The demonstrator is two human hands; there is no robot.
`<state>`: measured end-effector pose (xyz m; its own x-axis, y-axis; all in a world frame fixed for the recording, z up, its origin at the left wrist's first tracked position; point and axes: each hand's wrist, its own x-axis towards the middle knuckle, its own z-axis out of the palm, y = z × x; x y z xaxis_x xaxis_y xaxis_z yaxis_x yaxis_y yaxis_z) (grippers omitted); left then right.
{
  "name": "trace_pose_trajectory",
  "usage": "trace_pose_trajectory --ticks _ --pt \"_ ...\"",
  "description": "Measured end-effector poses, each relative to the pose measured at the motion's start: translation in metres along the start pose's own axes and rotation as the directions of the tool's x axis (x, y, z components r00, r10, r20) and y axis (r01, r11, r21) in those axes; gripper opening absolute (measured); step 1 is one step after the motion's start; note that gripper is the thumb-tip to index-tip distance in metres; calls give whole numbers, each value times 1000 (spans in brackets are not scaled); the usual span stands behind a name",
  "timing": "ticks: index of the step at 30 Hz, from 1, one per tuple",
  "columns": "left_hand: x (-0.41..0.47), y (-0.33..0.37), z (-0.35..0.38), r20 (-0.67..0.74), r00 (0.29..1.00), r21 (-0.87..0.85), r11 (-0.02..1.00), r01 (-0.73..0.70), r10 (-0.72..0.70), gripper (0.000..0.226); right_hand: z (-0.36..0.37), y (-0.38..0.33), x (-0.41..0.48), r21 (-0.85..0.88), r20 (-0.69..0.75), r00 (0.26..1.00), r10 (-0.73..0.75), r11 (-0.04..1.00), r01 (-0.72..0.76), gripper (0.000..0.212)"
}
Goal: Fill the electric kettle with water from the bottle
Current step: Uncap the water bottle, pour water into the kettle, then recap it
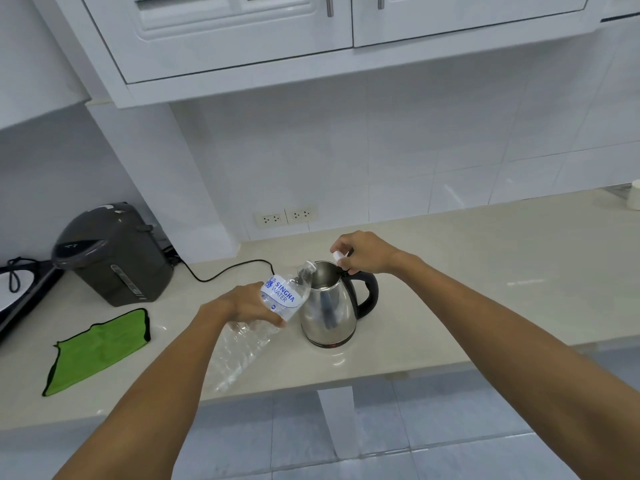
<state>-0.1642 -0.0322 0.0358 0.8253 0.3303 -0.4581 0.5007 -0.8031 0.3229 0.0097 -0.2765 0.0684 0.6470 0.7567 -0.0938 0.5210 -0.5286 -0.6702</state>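
**Pouring under way**

On the pale counter (450, 271), the left hand (239, 306) grips the tilted bottle (277, 299), neck at the kettle (329, 306) mouth. The right hand (363, 252) pinches the cap (337, 256) and seems to hold the lid back. Next: tilt further, steadily.

The scene is bright and evenly lit with a cool, bluish-white cast, and the shadows are soft and faint. The glossy surface (450, 271) shows pale glare patches, and the wall tiles (450, 161) carry a streak of reflection. The steel kettle (329, 306) mirrors its surroundings. Wide-angle distortion bends the cabinets (277, 36) and surface edge toward the frame borders. Overall detail is slightly soft and smeared, most of all along the lower edge.
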Motion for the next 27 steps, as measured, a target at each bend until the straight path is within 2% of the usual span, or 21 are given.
trace_pose_trajectory --ticks 5,12,17,23,27 --pt "0 -1 20 -84 995 -198 977 -77 61 71 -1 -7 2 58 -31 999 -29 998 31 26" --pt "-1 23 47 -217 965 -417 879 -229 148 79 -24 -23 0 -106 -42 991 -128 987 123 27" --pt "-2 42 56 -242 944 -450 836 -314 224 80 -44 -20 -6 -133 -41 986 -161 979 154 28" --pt "-2 59 62 -194 932 -451 816 -361 305 74 -71 -18 -16 -173 91 984 -153 971 167 37" --pt "-3 63 68 -183 929 -461 806 -371 323 67 -78 -17 -19 -194 138 984 -113 971 139 22"
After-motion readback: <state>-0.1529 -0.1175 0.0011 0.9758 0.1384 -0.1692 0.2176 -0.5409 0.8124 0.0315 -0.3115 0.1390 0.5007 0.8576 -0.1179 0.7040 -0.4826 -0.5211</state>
